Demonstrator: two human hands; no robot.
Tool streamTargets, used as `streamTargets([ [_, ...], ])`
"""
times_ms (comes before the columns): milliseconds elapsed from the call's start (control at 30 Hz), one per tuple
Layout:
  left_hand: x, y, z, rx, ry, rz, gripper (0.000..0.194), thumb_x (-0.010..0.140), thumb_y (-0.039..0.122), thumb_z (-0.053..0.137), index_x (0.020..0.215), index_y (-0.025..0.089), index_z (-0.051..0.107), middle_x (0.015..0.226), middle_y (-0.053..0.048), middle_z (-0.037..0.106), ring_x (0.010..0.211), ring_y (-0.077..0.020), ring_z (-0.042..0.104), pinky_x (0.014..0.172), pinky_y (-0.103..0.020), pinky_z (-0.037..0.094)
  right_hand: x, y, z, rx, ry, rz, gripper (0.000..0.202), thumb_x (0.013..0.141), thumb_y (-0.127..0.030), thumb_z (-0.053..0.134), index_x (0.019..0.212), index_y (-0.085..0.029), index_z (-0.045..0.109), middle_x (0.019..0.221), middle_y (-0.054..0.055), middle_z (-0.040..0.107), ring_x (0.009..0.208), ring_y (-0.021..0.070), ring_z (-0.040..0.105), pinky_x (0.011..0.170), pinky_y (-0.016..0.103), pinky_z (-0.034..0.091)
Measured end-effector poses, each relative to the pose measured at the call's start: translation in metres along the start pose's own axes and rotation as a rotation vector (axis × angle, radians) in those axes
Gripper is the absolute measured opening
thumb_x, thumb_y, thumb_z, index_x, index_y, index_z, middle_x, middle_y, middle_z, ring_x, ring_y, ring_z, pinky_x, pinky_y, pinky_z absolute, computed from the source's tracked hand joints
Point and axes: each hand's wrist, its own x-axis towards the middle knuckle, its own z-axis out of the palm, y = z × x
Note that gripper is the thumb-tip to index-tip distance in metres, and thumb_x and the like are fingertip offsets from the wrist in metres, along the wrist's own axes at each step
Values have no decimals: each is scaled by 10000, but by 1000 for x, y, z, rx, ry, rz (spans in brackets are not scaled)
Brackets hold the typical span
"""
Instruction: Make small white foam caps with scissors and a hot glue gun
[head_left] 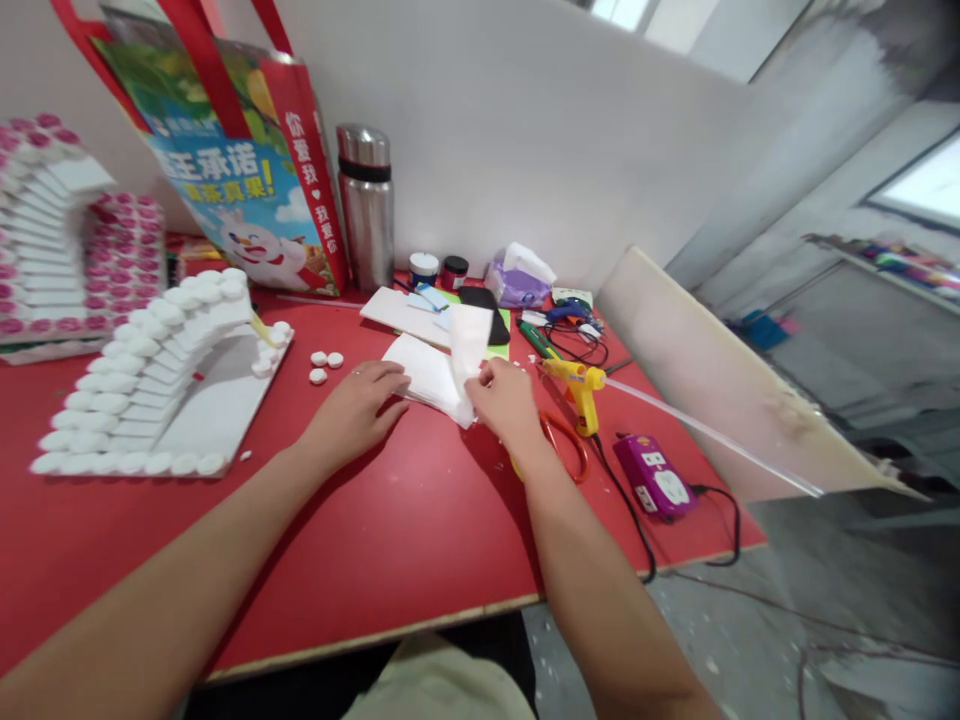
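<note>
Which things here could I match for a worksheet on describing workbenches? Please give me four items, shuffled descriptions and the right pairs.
1. Glue gun
2. Metal flask
3. Right hand
4. Left hand

A. At the left edge of the white stack
B. Holding a raised white sheet
C. Yellow
D. Beside the shopping bag

Pairs: 1-C, 2-D, 3-B, 4-A

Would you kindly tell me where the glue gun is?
In the head view, the glue gun is on the right of the table, between the right hand and the purple socket.
</note>
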Motion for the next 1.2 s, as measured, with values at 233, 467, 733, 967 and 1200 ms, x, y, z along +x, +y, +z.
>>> streamTargets([
  [233, 2, 0, 1, 45, 44, 4, 274, 958, 310, 557, 1107, 157, 728, 1219, -174, 662, 1143, -322, 602, 1023, -514, 482, 5, 18, -27, 421, 423, -2, 160, 772, -229, 536, 652, -245, 432, 765, 16, 573, 750, 180, 552, 705, 307, 450],
  [467, 3, 11, 7, 37, 37, -24, 342, 923, 343, 592, 1160, 133, 721, 1221, -211, 638, 1144, -350, 579, 1013, -536, 462, 7, -18, -47, 919, 69, 22, 192, 719, -275, 574, 633, -225, 411, 849, 38, 583, 712, 158, 507, 592, 284, 417],
  [733, 9, 16, -19, -1277, 231, -427, 724, 915, 773, 359, 990, 160, 738, 959, -157, 750, 994, -321, 701, 773, -417, 570, 5, -35, -40, 1192, -479, -29, 208, 610, -257, 691, 600, -203, 491, 746, -20, 547, 568, 87, 393, 522, 247, 281],
  [967, 8, 12, -13, -1515, 242, -680, 345, 681, 338, 896, 898, 114, 750, 687, -25, 694, 548, -106, 579, 476, -203, 438, 2, -7, -15, 948, -634, 28, 230, 660, -291, 771, 631, -182, 571, 628, -50, 501, 545, 75, 376, 502, 228, 255],
  [1200, 4, 9, 0, -1386, 188, -634, 335, 715, 327, 881, 940, 108, 765, 783, -71, 756, 634, -144, 672, 616, -246, 536, -1, -17, -8, 982, -649, 211, 439, 707, -405, 857, 1059, -216, 674, 821, 8, 715, 664, 149, 660, 572, 257, 509],
])
